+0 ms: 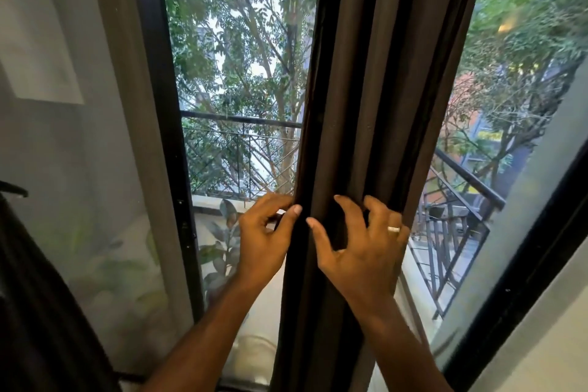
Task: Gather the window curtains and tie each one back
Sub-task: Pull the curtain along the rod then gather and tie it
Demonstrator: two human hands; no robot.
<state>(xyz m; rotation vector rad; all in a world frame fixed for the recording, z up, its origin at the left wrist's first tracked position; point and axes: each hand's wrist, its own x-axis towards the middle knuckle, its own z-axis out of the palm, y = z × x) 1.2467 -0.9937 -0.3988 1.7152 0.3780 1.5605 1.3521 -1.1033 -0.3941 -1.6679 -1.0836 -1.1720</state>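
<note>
The dark brown curtain point(366, 105) hangs bunched into a narrow column of folds down the middle of the window, in front of the glass; your left hand point(264, 239) pinches its left edge between thumb and curled fingers, about level with the balcony ledge; your right hand point(362, 248) lies on the front of the folds just beside it, fingers bent and spread, clawing into the cloth, with a ring point(393, 229) on one finger; the two thumbs are close together but not touching; behind the curtain the black window frame point(165, 137) runs up the left side of the pane; through the glass you see a balcony railing point(241, 119), a potted leafy plant point(222, 239) below it, and trees point(241, 41) beyond; a second dark cloth point(38, 296) hangs at the lower left edge, blurred.
</note>
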